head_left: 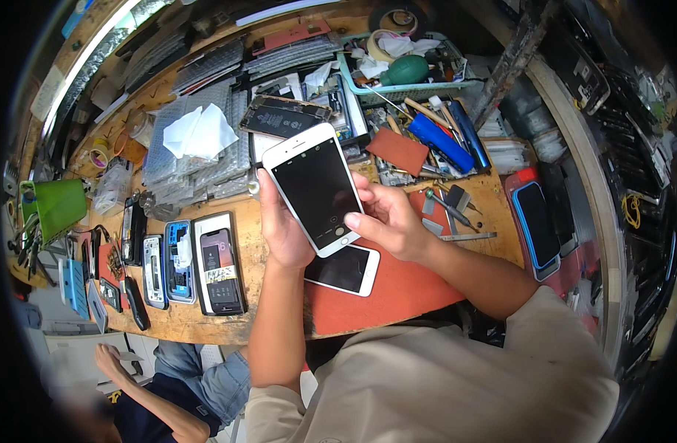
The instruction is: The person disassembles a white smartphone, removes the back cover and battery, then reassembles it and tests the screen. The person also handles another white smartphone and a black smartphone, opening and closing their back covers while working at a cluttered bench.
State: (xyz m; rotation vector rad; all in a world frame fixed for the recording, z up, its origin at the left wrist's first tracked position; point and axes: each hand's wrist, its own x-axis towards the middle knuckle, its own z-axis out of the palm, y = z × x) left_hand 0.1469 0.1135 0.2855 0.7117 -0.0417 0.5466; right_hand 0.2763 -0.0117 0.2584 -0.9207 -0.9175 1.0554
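A white-framed smartphone [316, 184] is held up over the bench, tilted, its screen dark with small camera-style icons at top and bottom. My left hand [285, 232] grips its left edge from below, thumb along the side. At the right edge, the fingers of my right hand [391, 220] curl behind the phone, and that thumb lies over the lower part of the screen. Beneath it, a second white phone [355, 275] with a dark screen rests on the red mat [397, 299], partly covered by the held phone and my hands.
Phones and a boxed phone [222, 269] line the left. Behind sit bubble-wrapped stacks [198, 166], an opened phone [283, 116] and a green basket rim [419, 90] with a blower. A screwdriver [450, 208] lies right. Another person [157, 402] sits at lower left.
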